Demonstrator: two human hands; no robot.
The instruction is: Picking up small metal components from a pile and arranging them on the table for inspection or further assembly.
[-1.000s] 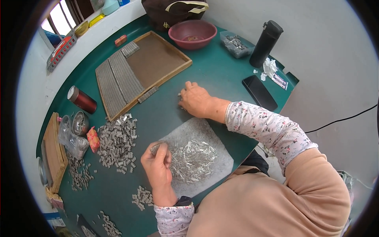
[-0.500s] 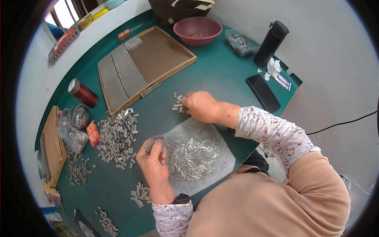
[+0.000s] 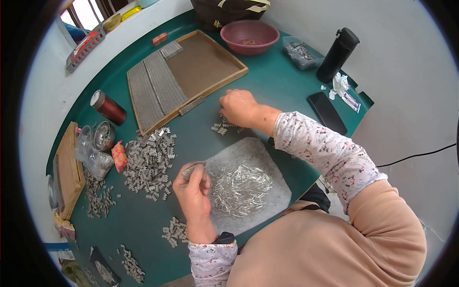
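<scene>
My left hand (image 3: 193,196) is closed around a short grey strip of stacked metal pieces (image 3: 193,168), held between thumb and fingers at the left edge of a pale grey mat. On that mat (image 3: 282,201) lies a heap of thin shiny metal pins (image 3: 243,190). Farther off, my right hand (image 3: 239,109) is curled downward just beyond a small cluster of toothed grey metal pieces (image 3: 221,128). Its fingertips are hidden, so what it pinches does not show. A similar grey strip (image 3: 192,105) leans along the near edge of a wooden tray (image 3: 224,79).
Rows of grey strips (image 3: 165,86) fill the tray's left part. A large heap of toothed pieces (image 3: 150,162) lies left of my left hand. A red tumbler (image 3: 109,108), pink basin (image 3: 250,37), black bottle (image 3: 337,55) and phone (image 3: 327,113) stand or lie around.
My right hand has moved away from me, from beside the small cluster to its far side, closer to the tray. My left hand still holds the strip. The whole view has shifted slightly.
</scene>
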